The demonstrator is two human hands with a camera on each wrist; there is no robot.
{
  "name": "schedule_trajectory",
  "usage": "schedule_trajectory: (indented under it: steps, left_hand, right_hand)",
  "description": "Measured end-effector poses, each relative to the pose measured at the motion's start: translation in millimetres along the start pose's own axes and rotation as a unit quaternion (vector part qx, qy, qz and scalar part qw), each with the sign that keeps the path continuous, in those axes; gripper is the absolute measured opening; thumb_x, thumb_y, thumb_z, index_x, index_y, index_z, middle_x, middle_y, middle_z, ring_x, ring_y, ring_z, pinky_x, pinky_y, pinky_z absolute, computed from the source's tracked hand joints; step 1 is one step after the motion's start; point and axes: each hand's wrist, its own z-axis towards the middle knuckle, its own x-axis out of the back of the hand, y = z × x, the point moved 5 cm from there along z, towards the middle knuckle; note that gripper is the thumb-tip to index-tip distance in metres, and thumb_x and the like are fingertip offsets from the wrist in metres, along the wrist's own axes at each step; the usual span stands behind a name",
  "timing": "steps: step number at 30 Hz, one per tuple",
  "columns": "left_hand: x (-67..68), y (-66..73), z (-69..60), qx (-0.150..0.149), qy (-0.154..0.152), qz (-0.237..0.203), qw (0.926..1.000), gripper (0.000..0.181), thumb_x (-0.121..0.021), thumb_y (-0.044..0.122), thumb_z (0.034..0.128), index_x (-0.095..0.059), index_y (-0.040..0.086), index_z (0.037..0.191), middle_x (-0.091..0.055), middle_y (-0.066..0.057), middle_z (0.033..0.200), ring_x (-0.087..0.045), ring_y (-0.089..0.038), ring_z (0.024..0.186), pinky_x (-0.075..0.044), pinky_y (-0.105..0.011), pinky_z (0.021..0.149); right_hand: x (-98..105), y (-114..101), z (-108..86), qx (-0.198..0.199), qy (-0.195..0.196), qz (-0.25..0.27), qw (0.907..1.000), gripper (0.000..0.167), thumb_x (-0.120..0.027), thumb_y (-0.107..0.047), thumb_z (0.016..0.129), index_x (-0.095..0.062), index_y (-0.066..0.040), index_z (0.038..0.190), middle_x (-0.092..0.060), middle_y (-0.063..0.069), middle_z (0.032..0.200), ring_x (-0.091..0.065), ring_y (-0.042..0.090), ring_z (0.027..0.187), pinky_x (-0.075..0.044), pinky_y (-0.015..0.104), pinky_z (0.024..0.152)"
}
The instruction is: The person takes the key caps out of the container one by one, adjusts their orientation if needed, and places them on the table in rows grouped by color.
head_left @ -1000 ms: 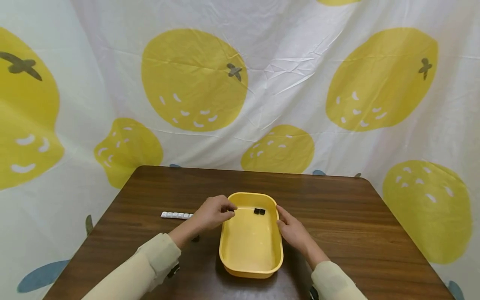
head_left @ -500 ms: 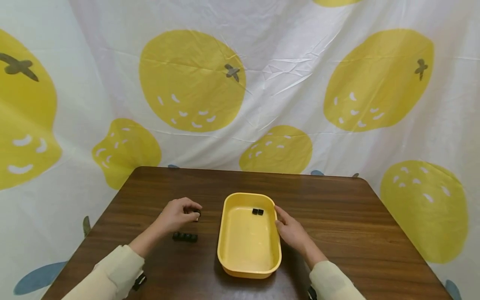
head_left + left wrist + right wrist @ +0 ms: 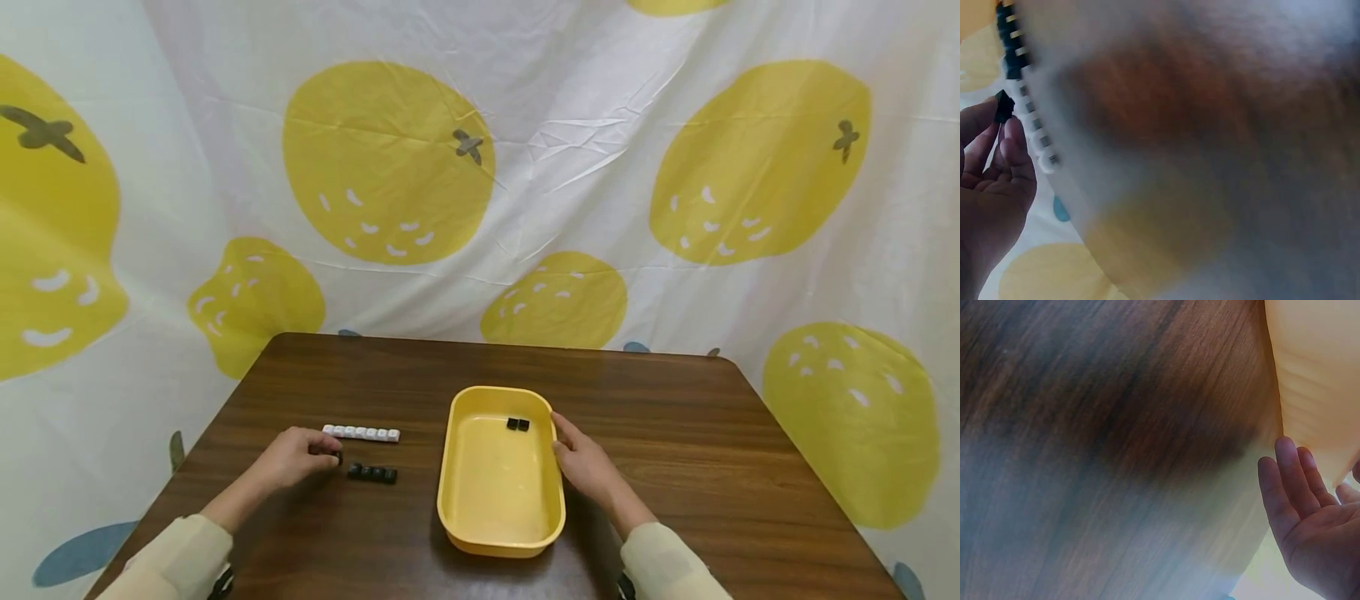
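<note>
My left hand (image 3: 296, 460) pinches a small black keycap (image 3: 1004, 107) between thumb and fingertips. It is just left of a short row of black keycaps (image 3: 372, 473) on the table. Behind that row lies a longer row of white keycaps (image 3: 362, 433), and both rows also show in the left wrist view. A yellow tray (image 3: 501, 550) stands to the right, with two black keycaps (image 3: 517, 424) side by side near its far end. My right hand (image 3: 588, 467) rests against the tray's right side; in the right wrist view its fingers (image 3: 1297, 481) are straight along the outer wall.
The brown wooden table (image 3: 675, 433) carries everything. A white curtain (image 3: 570, 183) printed with yellow lemons hangs behind it and at its sides. The tray's raised rim lies between the rows and my right hand.
My left hand has moved from above the tray's left rim, past the white row, to the left end of the black row, holding a dark piece. The right hand stays at the tray.
</note>
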Motion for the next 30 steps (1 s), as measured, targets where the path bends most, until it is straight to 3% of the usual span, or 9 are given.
schedule_trajectory:
  steps: [3,10,17,30]
  left_hand:
    - [-6.0,-5.5,-0.4,-0.006,-0.015,0.005,0.9999,0.015,-0.075,0.008,0.0844,-0.074,0.001,0.098,-0.072,-0.004,0.092,-0.063,-0.018,0.085,-0.051,-0.035,0.072]
    - [-12.6,-10.3,-2.7,0.015,-0.029,0.026,0.9991,0.017,-0.076,0.0,0.079,-0.073,0.004,0.095,-0.066,0.002,0.085,-0.058,-0.014,0.079,-0.049,-0.034,0.069]
    - [-15.3,-5.8,-1.6,-0.004,-0.027,0.023,0.9994,0.019,-0.078,-0.002,0.0741,-0.069,0.007,0.088,-0.059,0.004,0.077,-0.053,-0.011,0.073,-0.046,-0.028,0.064]
    - [-19.7,-6.8,1.6,0.003,-0.032,0.009,0.9994,0.026,-0.08,0.003,0.0769,-0.069,0.004,0.101,-0.058,0.003,0.08,-0.053,-0.012,0.074,-0.045,-0.028,0.063]
  right_hand:
    - [0.4,0.1,-0.5,-0.002,0.0,0.005,1.0,0.053,-0.046,-0.019,0.104,-0.034,-0.013,0.155,-0.062,0.02,0.127,-0.06,0.025,0.099,-0.046,0.047,0.087]
    - [0.5,-0.3,-1.5,0.002,-0.001,0.007,1.0,0.053,-0.046,-0.018,0.104,-0.034,-0.012,0.155,-0.061,0.021,0.127,-0.061,0.024,0.098,-0.046,0.047,0.088]
    - [0.5,0.1,-1.4,0.003,-0.002,0.007,1.0,0.053,-0.046,-0.018,0.104,-0.034,-0.011,0.155,-0.061,0.021,0.127,-0.061,0.024,0.097,-0.047,0.047,0.086]
    - [-0.2,0.4,-1.4,0.002,0.0,0.009,1.0,0.052,-0.045,-0.017,0.104,-0.033,-0.011,0.155,-0.06,0.022,0.128,-0.062,0.024,0.099,-0.047,0.048,0.088]
